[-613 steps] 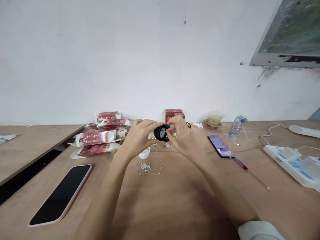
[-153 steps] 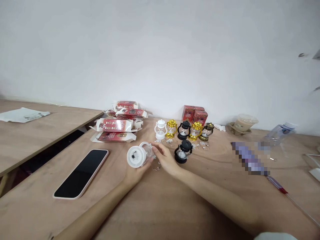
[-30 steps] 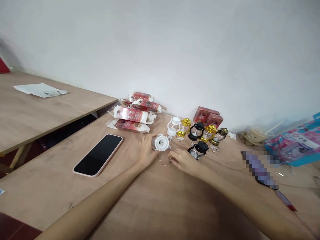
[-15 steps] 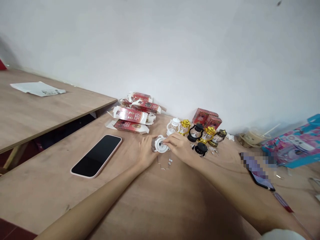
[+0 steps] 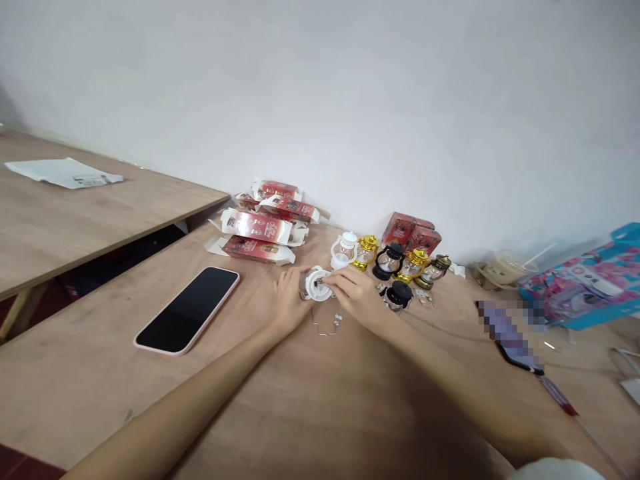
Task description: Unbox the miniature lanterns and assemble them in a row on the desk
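A small white lantern (image 5: 319, 291) is held on its side by my left hand (image 5: 290, 295), its round underside turned toward me. At the middle of that underside there is a small dark spot. My right hand (image 5: 354, 293) has thumb and fingers pinched together at this spot; what they grip, if anything, is too small to make out. A thin bent wire (image 5: 326, 333) lies on the table just below the lantern, beside small pale bits (image 5: 338, 320). Close to my right hand lies a black lantern part (image 5: 399, 295).
Several small lanterns, among them a white one (image 5: 344, 251) and a black one (image 5: 389, 261), stand behind my hands. Opened red boxes (image 5: 257, 227) are piled at the back left, closed red boxes (image 5: 413, 232) at the back right. Phones (image 5: 189, 311) lie on both sides; a drink cup (image 5: 504, 267) stands right.
The whole view has shifted slightly. Both hands stay at the white lantern, with the right fingers still pinched at its underside and the dark spot slightly more exposed.
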A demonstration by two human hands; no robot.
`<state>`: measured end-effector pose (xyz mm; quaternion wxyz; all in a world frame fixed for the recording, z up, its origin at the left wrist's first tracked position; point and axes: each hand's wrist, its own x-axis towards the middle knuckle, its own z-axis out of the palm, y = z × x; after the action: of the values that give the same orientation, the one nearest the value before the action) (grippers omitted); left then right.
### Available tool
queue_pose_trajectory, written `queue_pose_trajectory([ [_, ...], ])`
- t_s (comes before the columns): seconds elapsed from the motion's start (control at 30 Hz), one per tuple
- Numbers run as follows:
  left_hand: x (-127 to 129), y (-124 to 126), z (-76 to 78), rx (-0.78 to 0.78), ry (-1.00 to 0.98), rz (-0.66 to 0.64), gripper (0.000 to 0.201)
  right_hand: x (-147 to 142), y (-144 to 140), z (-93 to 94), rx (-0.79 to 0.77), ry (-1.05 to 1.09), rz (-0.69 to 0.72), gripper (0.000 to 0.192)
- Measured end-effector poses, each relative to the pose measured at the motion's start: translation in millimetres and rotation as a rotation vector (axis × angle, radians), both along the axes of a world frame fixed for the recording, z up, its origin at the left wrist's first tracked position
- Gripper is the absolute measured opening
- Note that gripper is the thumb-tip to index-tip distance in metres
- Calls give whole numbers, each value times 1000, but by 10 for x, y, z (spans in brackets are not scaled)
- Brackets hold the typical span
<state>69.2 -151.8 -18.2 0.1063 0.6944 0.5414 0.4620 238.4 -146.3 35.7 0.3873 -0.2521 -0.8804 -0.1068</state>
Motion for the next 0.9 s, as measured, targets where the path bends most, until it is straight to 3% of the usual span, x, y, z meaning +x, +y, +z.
queue_pose_trajectory([
  [0.27, 0, 9, -28, 46, -28, 0, 42, -65, -28, 22, 27, -11, -22, 14],
  [0.63, -6, 11, -37, 8, 16, 28, 43, -131, -68, -86, 46, 58, -77, 17],
  [0.9, 11, -8, 3, -15, -9, 39, 44, -107, -49, -50, 170, -1, -62, 18],
])
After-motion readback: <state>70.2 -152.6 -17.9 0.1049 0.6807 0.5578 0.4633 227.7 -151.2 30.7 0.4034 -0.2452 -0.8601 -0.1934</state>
